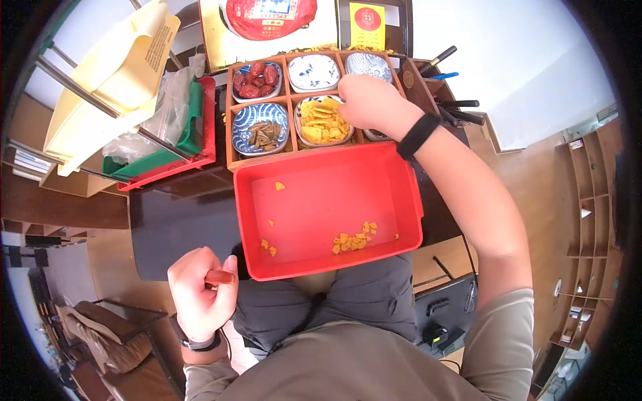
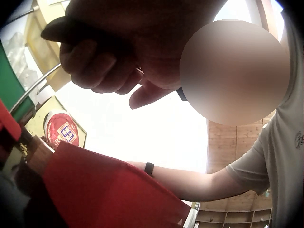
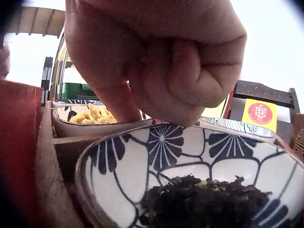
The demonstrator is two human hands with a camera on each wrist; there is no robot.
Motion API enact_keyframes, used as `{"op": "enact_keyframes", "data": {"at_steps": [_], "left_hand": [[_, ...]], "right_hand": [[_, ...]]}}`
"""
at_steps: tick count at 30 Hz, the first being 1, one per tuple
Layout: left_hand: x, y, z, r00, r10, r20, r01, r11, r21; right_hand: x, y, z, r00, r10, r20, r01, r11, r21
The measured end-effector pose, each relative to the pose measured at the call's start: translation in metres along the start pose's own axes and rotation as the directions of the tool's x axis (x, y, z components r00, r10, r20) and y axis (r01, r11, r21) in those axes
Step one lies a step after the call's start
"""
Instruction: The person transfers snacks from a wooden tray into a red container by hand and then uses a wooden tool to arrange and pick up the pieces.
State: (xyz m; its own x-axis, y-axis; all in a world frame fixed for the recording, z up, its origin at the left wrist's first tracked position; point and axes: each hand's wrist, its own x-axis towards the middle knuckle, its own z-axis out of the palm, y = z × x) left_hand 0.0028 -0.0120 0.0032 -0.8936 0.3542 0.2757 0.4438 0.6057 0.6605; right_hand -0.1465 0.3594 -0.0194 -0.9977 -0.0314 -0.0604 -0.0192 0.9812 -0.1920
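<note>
My right hand point(image 1: 376, 103) reaches over a wooden divided box point(image 1: 230, 144), its fingers curled and its thumb dipping into a bowl of yellow crisp pieces point(image 1: 322, 120). The fingertips are hidden among the pieces, so I cannot tell whether they pinch one. Below my right wrist, in the right wrist view, lies a flower-patterned bowl point(image 3: 128, 183) with dark, shredded leaves point(image 3: 204, 204). To the left, my left hand point(image 1: 199, 291) grips a smooth reddish-brown piece point(image 1: 219, 277) with curled fingers. Between the arms, a red plastic tray point(image 1: 244, 220) holds yellow crumbs point(image 1: 351, 242).
Other compartments hold bowls of red dates point(image 1: 256, 83) and brown sticklike bits point(image 1: 265, 135), plus a white patterned bowl point(image 1: 313, 72). Pens point(image 1: 461, 103) stick out of a wooden holder on the right. A green bin point(image 1: 194, 120) and cream plastic tub point(image 1: 127, 67) stand at left.
</note>
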Motion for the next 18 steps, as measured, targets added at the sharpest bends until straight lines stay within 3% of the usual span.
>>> {"op": "enact_keyframes", "data": {"at_steps": [9,18], "left_hand": [[-0.005,-0.001,-0.005,1.000,-0.021,-0.016,0.022,1.000,0.005],[-0.006,-0.001,-0.005,0.999,-0.017,-0.038,0.016,1.000,-0.014]], "right_hand": [[0.002,0.007,-0.014,0.992,-0.111,-0.065,0.113,0.993,0.029],[-0.050,-0.008,-0.076,0.963,-0.128,-0.239,0.193,0.942,0.274]]}}
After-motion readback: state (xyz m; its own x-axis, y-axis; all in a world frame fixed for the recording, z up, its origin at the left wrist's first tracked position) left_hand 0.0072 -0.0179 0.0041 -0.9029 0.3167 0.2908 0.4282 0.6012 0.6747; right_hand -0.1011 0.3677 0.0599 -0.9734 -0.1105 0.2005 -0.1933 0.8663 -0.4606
